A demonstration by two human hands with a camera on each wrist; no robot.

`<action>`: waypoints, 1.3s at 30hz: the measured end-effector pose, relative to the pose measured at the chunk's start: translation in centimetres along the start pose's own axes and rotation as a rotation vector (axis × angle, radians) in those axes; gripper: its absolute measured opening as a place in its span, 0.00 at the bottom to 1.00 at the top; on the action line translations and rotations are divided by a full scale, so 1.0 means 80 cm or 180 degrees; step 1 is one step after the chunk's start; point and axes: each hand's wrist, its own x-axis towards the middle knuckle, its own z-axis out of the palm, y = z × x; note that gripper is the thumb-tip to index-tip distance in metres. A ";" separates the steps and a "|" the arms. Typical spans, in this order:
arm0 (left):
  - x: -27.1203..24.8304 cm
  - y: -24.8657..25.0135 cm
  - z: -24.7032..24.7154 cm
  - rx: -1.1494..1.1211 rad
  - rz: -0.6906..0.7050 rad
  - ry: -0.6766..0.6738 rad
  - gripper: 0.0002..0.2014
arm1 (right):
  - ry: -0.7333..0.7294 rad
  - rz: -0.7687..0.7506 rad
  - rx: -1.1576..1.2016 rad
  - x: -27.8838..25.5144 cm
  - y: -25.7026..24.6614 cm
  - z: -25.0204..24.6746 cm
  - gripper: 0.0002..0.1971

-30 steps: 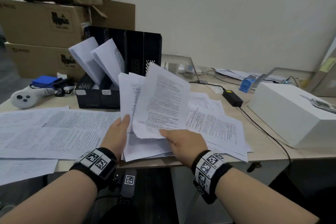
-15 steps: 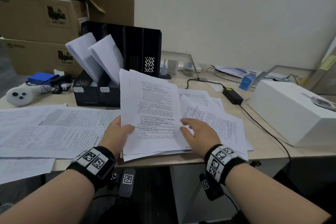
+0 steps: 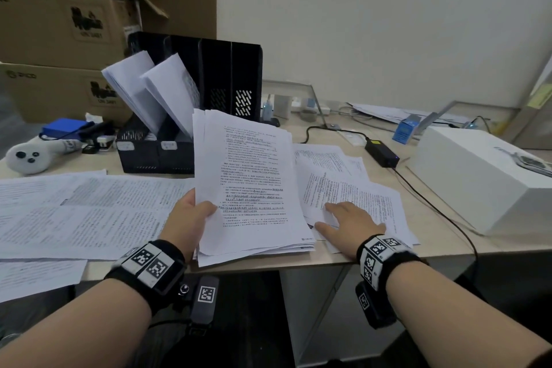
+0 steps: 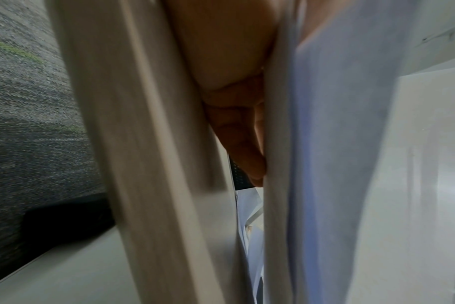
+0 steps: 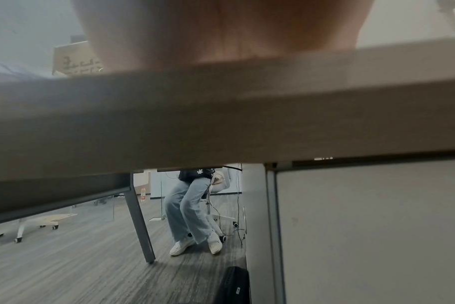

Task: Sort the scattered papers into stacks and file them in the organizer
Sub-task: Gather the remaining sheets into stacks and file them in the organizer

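A thick stack of printed papers (image 3: 251, 182) is tilted up off the table's front edge, and my left hand (image 3: 191, 218) grips its lower left edge with the thumb on top. In the left wrist view the fingers (image 4: 242, 131) lie behind the sheets (image 4: 325, 164). My right hand (image 3: 346, 218) lies flat, fingers straight, on loose printed sheets (image 3: 358, 188) to the right of the stack. The black organizer (image 3: 191, 104) stands behind, with two bundles of paper (image 3: 155, 92) leaning in its left slots. In the right wrist view only the palm (image 5: 221, 30) shows above the table edge (image 5: 221, 113).
More printed sheets (image 3: 83, 212) cover the table's left side. A white box (image 3: 484, 176) sits at right, with a black power adapter (image 3: 382, 154) and cable beside it. Cardboard boxes (image 3: 59, 27) are stacked at back left. A white controller (image 3: 30, 155) lies by the organizer.
My right hand let go of the sheet it held up, which now lies on the stack, and moved right onto the loose sheets. The left hand kept holding the stack.
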 end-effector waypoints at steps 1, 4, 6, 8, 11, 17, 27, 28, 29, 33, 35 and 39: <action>-0.001 0.001 0.000 -0.0003 -0.0004 -0.0002 0.16 | 0.0019 0.0021 0.0023 0.001 0.002 -0.001 0.37; -0.002 0.001 0.001 0.0001 -0.0012 -0.0009 0.16 | 0.0102 0.0048 0.0071 0.001 0.007 -0.003 0.40; -0.004 0.002 0.001 -0.0001 0.0008 0.0003 0.16 | 0.0159 0.0047 0.0077 0.003 0.012 -0.004 0.39; -0.004 0.002 0.000 -0.0004 0.0017 0.0009 0.16 | 0.0179 0.0066 0.0049 0.005 0.017 -0.005 0.36; -0.005 0.002 0.001 0.0013 -0.0002 0.0006 0.16 | 0.0169 0.0240 0.0060 0.006 0.025 -0.009 0.28; -0.004 0.002 0.002 0.0003 -0.0009 -0.0001 0.15 | 0.0295 0.0592 -0.0031 0.003 0.017 -0.014 0.38; 0.001 -0.002 0.001 0.0001 -0.0039 0.0028 0.15 | 0.0151 -0.0312 -0.0007 0.006 -0.009 -0.005 0.46; 0.001 -0.002 0.001 0.0003 -0.0036 0.0028 0.15 | 0.0197 -0.0318 -0.0065 0.006 -0.007 -0.008 0.42; 0.000 -0.002 0.001 -0.0005 -0.0031 0.0022 0.15 | 0.0257 -0.0330 -0.0139 0.005 -0.005 -0.010 0.38; -0.002 0.001 0.002 -0.0009 -0.0017 -0.0022 0.16 | 0.0436 -0.0246 -0.0184 0.000 0.004 -0.016 0.30; -0.002 0.002 0.002 0.0000 -0.0012 -0.0010 0.15 | 0.0400 -0.0215 -0.0173 -0.003 0.006 -0.017 0.33; -0.002 0.000 0.002 0.0033 -0.0015 -0.0017 0.15 | 0.0365 -0.0284 -0.0259 -0.004 0.006 -0.016 0.38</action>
